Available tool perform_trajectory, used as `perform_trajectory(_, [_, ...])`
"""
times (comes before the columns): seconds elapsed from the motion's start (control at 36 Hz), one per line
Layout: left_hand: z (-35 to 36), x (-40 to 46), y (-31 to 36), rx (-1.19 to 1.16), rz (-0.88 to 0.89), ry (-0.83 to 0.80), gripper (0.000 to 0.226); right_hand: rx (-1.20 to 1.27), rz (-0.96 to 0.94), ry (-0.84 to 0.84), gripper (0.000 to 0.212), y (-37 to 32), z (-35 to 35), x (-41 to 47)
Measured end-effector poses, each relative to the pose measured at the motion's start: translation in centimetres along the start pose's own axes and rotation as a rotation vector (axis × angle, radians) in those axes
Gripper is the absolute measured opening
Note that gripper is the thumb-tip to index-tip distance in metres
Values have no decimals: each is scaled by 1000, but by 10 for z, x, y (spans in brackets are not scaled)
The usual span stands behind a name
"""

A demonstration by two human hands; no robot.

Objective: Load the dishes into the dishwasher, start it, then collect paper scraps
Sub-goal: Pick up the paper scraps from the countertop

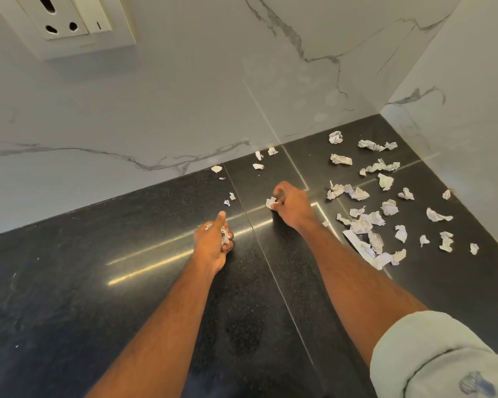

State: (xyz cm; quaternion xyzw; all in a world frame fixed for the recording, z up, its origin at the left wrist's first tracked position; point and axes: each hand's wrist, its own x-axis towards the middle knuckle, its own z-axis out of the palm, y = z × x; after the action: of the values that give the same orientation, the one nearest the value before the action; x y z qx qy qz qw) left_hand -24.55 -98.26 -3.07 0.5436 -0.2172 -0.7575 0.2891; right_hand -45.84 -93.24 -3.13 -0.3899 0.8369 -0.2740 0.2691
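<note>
Both bare forearms reach out over a polished black speckled stone tabletop (127,268) that meets a white marble-veined wall (184,110). The left hand (213,242) is curled closed around a small wad of crumpled white paper scraps (224,235), with its thumb pointing forward toward the wall; the wad shows between the fingers and the palm. The right hand (292,206) is just ahead and to the right, its fingertips pinching one small crumpled white paper scrap (270,202) at the surface of the tabletop, with the other fingers bent. A few tiny white scraps (230,199) lie just beyond the left hand, and a few more (259,162) sit near the foot of the wall. A large scatter of crumpled white paper pieces (385,202) covers the tabletop to the right of the right hand, spreading toward the corner where the two marble walls meet. A rolled pale green sleeve (431,357) covers the right upper arm at the lower right. A white electrical socket and switch plate (69,21) is mounted on the wall at the upper left.
</note>
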Motion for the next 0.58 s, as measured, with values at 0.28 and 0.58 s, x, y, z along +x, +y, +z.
perform_trajectory(0.28, [-1,1,4,-23,-15,17,23,-354,-30,12,8,-13,1,8])
perform_trajectory(0.58, [9,8,5,-125,25,-31,37,197,-256,-301,7,-79,37,-63])
